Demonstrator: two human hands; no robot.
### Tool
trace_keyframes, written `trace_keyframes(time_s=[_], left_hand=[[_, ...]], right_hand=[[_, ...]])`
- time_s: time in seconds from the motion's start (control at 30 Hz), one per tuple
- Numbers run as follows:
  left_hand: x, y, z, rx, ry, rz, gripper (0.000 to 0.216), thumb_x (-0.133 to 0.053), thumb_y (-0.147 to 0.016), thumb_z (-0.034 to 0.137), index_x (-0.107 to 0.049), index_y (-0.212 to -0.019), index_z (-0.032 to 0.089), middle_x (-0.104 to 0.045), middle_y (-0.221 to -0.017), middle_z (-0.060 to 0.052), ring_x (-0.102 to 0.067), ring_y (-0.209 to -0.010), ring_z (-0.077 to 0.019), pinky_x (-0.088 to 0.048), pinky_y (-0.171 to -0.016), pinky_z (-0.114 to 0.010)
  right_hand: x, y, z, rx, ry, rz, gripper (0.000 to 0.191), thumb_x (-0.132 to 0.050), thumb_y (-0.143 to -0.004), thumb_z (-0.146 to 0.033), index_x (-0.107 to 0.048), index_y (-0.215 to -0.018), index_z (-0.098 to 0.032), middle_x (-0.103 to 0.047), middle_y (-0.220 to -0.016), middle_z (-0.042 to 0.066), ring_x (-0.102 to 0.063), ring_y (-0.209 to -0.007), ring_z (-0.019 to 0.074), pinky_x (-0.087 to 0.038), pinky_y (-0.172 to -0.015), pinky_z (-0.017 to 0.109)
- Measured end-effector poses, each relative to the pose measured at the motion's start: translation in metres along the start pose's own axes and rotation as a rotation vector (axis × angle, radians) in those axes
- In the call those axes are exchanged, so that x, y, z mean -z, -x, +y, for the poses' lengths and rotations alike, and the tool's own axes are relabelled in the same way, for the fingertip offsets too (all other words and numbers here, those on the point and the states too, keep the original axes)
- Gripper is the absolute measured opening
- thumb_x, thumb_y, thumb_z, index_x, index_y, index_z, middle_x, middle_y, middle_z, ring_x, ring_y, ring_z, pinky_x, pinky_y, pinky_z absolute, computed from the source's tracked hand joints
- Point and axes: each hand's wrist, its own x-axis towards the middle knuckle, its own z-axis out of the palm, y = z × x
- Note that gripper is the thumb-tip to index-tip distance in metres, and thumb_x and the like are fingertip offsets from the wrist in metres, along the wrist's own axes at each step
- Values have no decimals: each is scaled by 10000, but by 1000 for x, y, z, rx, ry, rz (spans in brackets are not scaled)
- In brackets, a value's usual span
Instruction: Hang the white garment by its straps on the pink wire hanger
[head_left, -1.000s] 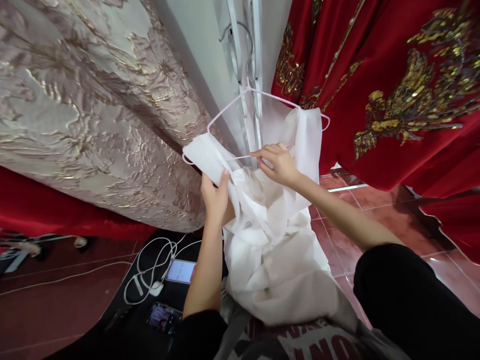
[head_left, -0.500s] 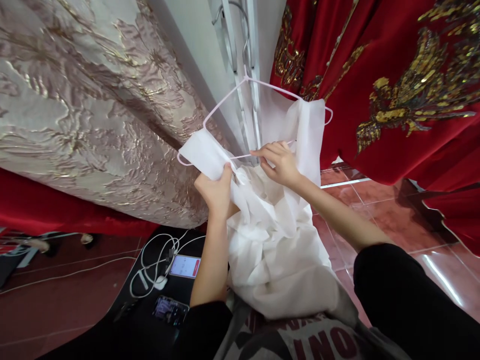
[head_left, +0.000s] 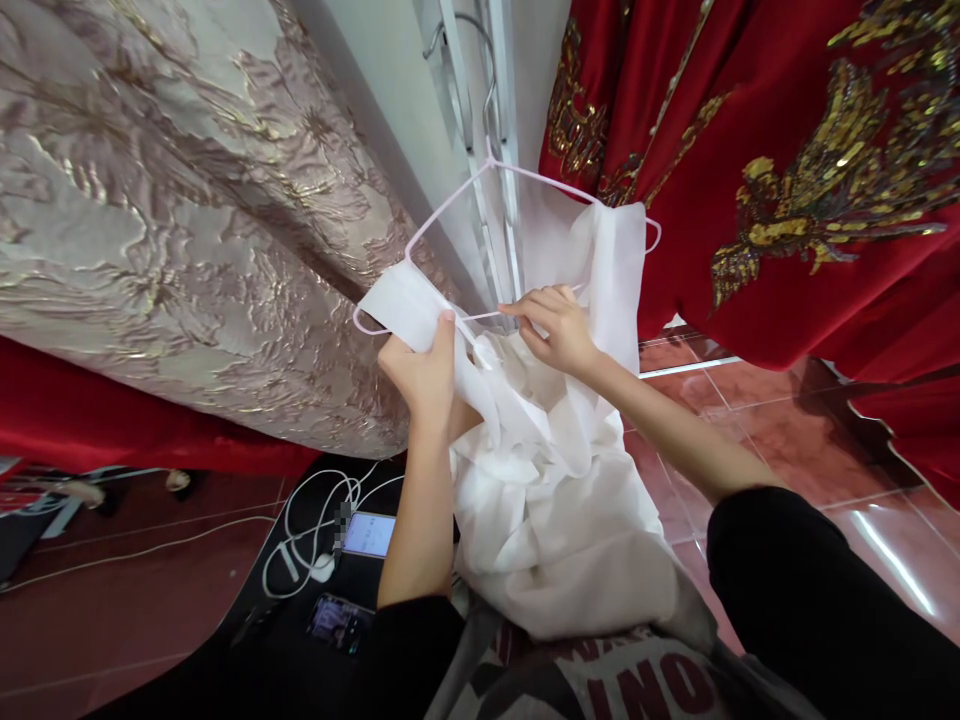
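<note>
A white garment with sheer shoulder pieces hangs on a pale pink wire hanger, and its lower part gathers over my lap. My left hand is closed on the garment's left shoulder strap, thumb on top and the other fingers behind the cloth. My right hand pinches the hanger's lower bar near its middle, the fingertips closed around the thin bar. The hanger's top meets a grey metal hook in front of an upright rack.
Patterned pink-gold fabric hangs at the left. Red fabric with gold sequins hangs at the right. Beside my left arm, a black surface holds two phones and looped white cables. The metal rack stands behind the hanger.
My left hand has slid slightly up and left along the shoulder strap. The right hand keeps its place on the hanger bar.
</note>
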Motion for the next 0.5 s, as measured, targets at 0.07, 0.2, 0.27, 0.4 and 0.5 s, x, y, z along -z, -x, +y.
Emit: trace_keyframes(time_s=[0.07, 0.2, 0.27, 0.4, 0.5], left_hand=[[0, -1, 6, -9, -6, -8, 259, -837, -807, 368, -752, -845, 127, -780, -865, -95, -754, -834, -269, -650, -833, -420], [-1, -3, 12, -18, 42, -53, 238, -842, -793, 344, -749, -844, 130, -769, -864, -95, -754, -848, -276, -640, -884, -442], [-2, -4, 12, 36, 149, -121, 240, -850, -776, 318, -764, -896, 128, -781, -932, -107, -765, -907, -279, -629, -940, -438], [-4, -7, 14, 218, 501, -283, 343, -887, -736, 326, -777, -1024, 177, -792, -1129, -112, -749, -1149, -284, -589, -1064, -402], [7, -17, 29, 355, 643, -384, 329, -890, -728, 312, -782, -1014, 189, -795, -1025, -83, -768, -1045, -263, -622, -992, -376]], right_hand=[[0, 1, 2, 5, -8, 3, 357, -470, -1016, -128, -738, -1228, -232, -717, -948, 41, -581, -866, 196, -328, -865, 378], [1, 2, 4, 3, -15, -20, 376, -469, -1006, -114, -730, -1248, -235, -704, -952, 44, -584, -889, 202, -325, -869, 381], [1, 2, 4, 3, -3, -25, 381, -473, -1001, -110, -732, -1254, -231, -706, -954, 45, -587, -894, 203, -325, -865, 382], [0, 0, 4, -14, 25, -19, 372, -492, -990, -102, -747, -1232, -222, -728, -958, 45, -596, -886, 199, -327, -853, 380], [2, -1, 2, -9, -22, 22, 369, -484, -981, -88, -766, -1179, -220, -737, -923, 35, -607, -850, 188, -333, -847, 377]])
